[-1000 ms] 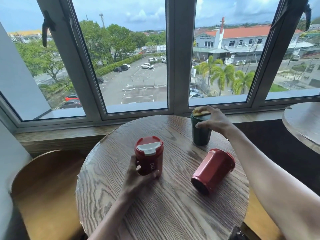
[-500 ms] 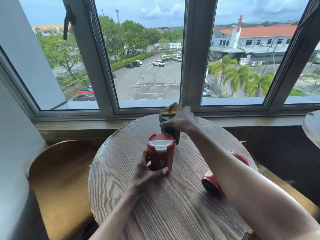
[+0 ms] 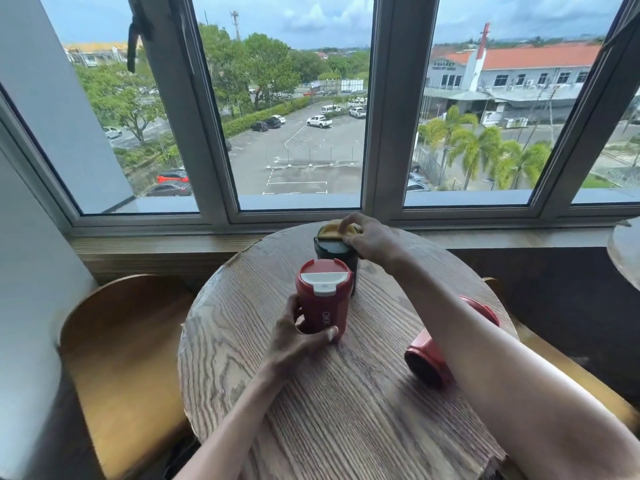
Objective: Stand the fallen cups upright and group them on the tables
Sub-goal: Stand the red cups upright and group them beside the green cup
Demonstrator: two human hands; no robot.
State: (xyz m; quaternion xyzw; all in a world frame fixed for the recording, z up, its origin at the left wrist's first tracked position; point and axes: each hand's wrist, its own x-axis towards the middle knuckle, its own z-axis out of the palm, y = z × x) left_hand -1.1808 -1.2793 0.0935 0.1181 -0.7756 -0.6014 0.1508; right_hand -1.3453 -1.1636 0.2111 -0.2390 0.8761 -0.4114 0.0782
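A red cup with a white lid tab stands upright near the middle of the round wooden table. My left hand grips its lower body. Right behind it stands a dark green cup with a yellow lid, upright and touching or almost touching the red cup. My right hand holds the green cup by its top rim. A second red cup lies on its side at the table's right, its base toward me, partly hidden under my right forearm.
A curved wooden chair stands left of the table, and another seat shows at the right. A wooden sill and large windows run behind. The edge of a second round table shows at the far right.
My right hand has carried the green cup leftward across the table until it stands just behind the red cup. My left hand has stayed on the red cup. The fallen red cup has not moved.
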